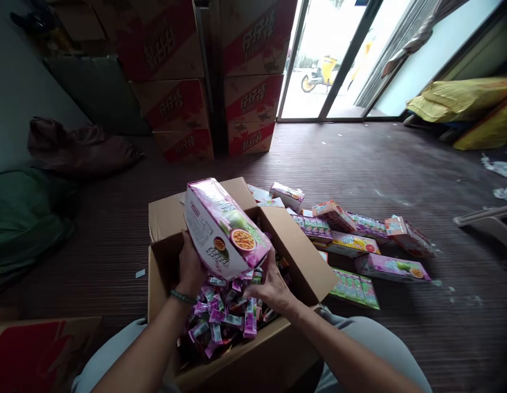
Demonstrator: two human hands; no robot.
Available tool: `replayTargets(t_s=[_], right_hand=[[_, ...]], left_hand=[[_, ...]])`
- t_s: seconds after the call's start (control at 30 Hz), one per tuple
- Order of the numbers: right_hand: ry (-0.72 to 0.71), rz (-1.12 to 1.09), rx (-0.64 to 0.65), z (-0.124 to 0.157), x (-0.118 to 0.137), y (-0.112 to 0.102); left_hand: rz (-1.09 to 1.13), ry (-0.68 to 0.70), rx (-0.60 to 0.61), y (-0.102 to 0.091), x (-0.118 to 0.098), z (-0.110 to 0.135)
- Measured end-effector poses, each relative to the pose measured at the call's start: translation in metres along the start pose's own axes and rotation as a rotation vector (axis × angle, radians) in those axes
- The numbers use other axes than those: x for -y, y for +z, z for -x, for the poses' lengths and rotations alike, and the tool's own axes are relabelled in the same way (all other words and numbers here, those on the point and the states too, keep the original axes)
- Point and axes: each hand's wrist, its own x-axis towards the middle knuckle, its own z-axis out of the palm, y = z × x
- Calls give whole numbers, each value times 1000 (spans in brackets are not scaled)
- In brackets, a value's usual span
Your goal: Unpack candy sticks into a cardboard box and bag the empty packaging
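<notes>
Left hand [190, 268] and right hand [273, 286], half-curled, grip pink-and-white cardboard box [220, 233], glossy purple sachets [225, 317] already in brown cardboard carton [300, 251] (seemingly midway)

The left forearm [141, 346] and right forearm [339, 346] reach forward above parted legs [380, 341]; the left hand [191, 265] grips, angled upward, while the right hand [273, 288] supports, its thumb [252, 292] spread.

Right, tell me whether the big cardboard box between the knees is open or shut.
Open: the cardboard box has its right flap spread outward, and small purple packets show inside.
</notes>
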Motion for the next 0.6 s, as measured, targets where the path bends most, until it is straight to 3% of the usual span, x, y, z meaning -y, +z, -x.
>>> replayTargets(t_s=[0.07,0.17,0.37,0.5,0.6], right_hand=[[54,-138,-159,-2,-3,-1],[99,-270,-318,-9,-2,-14],[51,-406,-491,-9,22,-62],[180,-509,-565,7,41,-92],[157,-452,-645,25,56,-126]], left_hand=[[-156,207,-25,3,5,8],[-383,424,67,2,10,15],[-758,316,290,0,8,1],[-1050,349,399,5,11,0],[-1156,357,548,5,17,3]])
